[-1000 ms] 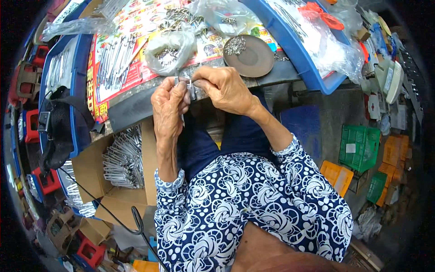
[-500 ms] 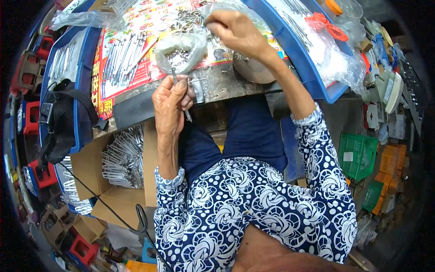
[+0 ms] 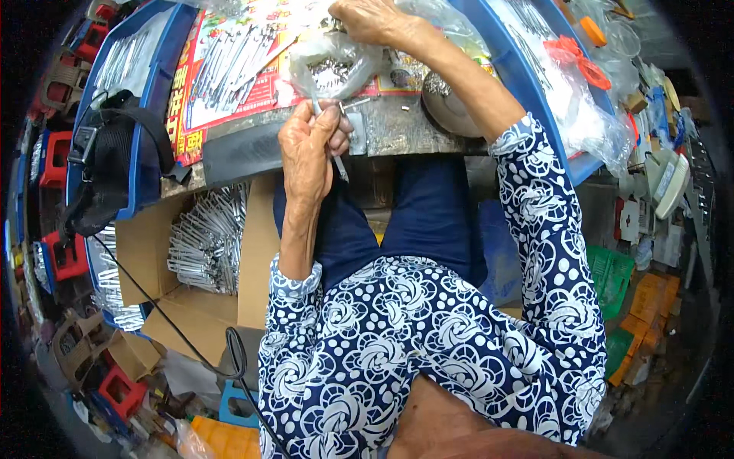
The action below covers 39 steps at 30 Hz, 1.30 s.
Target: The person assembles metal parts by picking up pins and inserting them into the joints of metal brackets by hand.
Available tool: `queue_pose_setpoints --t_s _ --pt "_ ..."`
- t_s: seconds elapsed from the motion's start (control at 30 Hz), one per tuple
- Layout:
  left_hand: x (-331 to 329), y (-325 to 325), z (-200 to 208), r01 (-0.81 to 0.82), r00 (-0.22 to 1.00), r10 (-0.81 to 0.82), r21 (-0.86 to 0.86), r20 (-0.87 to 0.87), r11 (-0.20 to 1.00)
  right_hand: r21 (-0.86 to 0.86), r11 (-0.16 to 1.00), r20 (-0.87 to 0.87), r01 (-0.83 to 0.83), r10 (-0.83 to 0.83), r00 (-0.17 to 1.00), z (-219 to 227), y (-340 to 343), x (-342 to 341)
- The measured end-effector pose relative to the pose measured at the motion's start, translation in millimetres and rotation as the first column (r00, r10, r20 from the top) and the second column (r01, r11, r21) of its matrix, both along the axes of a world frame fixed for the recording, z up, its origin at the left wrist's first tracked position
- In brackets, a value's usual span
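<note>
My left hand (image 3: pixel 312 145) is closed at the bench edge, thumb against fingers, round a slim silver metal strip (image 3: pixel 341 168). The strip's ends show above and below the fist. Beside the fingers, a thin metal pin (image 3: pixel 356 102) points right; whether it joins the strip I cannot tell. Just beyond lies a clear plastic bag (image 3: pixel 359 67), its mouth open on small metal parts (image 3: pixel 330 74). My right hand (image 3: pixel 373 21) reaches past the bag to the top of the view, fingers curled at a heap of small parts. What its fingertips hold is hidden.
Long metal pieces (image 3: pixel 233 61) lie on a red printed sheet (image 3: pixel 191 115). Blue trays (image 3: pixel 145 145) flank the bench, a black strap (image 3: pixel 115 164) hanging over the left one. A round container (image 3: pixel 451 115) stands beneath my right forearm. Below left, a cardboard box (image 3: pixel 145 256) holds metal pieces.
The whole view has shifted slightly. My right hand has moved farther out and left over the heap of small parts. My left hand keeps its grip on the strip by the bench edge.
</note>
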State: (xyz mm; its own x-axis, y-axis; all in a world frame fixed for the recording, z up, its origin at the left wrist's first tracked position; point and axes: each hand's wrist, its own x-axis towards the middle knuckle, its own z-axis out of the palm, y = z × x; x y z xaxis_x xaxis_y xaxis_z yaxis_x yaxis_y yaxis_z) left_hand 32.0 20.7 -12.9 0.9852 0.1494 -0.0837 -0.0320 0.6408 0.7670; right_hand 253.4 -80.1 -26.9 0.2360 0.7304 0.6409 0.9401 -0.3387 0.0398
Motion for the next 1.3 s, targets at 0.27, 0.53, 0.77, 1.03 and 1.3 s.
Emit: queue_pose_setpoints --t_s 0.27,0.53,0.77,1.03,1.3 --pt "1.6 -0.4 -1.3 0.034 0.999 -0.034 0.005 -0.029 0.999 -0.038 0.998 0.112 0.056 -0.051 0.992 -16.4 1.4 8.1" --pt "1.2 -3.7 -2.3 0.034 0.999 -0.034 0.009 -0.007 0.999 -0.375 0.877 -0.147 0.301 -0.376 0.915 35.1 2.4 -30.9" --pt "-0.8 -1.6 2.4 0.043 0.998 -0.039 0.067 -0.052 0.997 -0.031 0.969 -0.075 0.246 -0.248 0.966 41.3 -14.4 -47.1" --pt "0.4 -1.0 2.7 0.077 0.996 -0.073 0.099 -0.049 0.992 0.138 0.914 -0.54 0.382 -0.254 0.802 96.0 -109.0 -55.5" --pt "-0.7 3.8 -0.1 0.074 0.996 -0.068 0.124 -0.053 0.99 0.149 0.88 -0.589 0.451 -0.287 0.756 131.2 -138.3 -62.0"
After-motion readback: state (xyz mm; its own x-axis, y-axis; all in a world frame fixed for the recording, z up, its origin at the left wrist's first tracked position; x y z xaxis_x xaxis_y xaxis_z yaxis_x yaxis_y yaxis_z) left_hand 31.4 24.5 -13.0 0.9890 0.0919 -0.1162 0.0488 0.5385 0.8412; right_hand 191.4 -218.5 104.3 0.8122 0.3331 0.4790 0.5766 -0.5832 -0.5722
